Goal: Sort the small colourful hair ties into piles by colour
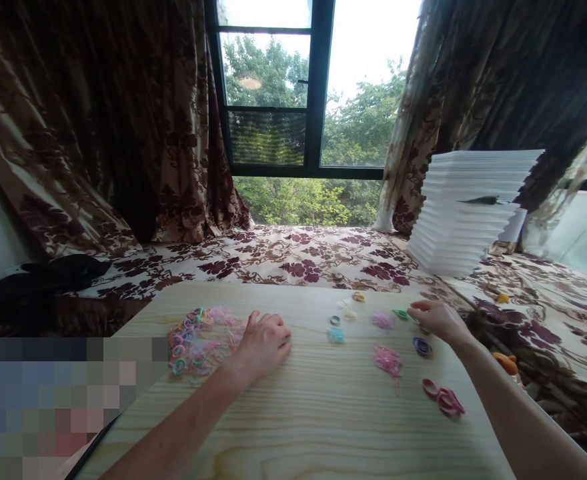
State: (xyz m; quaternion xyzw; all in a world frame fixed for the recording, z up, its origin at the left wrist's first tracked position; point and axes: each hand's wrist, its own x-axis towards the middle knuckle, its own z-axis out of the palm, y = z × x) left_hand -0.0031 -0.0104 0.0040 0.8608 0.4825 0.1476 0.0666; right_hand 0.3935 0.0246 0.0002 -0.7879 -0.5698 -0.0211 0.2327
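My left hand (266,343) rests low over the table, its fingers curled downward. Whatever may be in it is hidden. Just left of it spreads a mixed pile of small colourful hair ties (193,347). At the right side, my right hand (438,321) has its fingertips drawn together beside a green hair tie (400,313); what they hold, if anything, cannot be made out. Sorted by colour nearby are a purple hair tie bundle (422,345), pink bands (387,361), lilac bands (383,321), dark pink hair ties (448,402) and light blue bands (336,335).
The pale wooden table (293,427) has a yellow hair tie (358,297) and a grey one (334,320) toward its back. Behind it lies a flower-patterned cloth (293,257). A tall white stack (466,213) stands back right, with an orange object (504,363) beyond the right edge.
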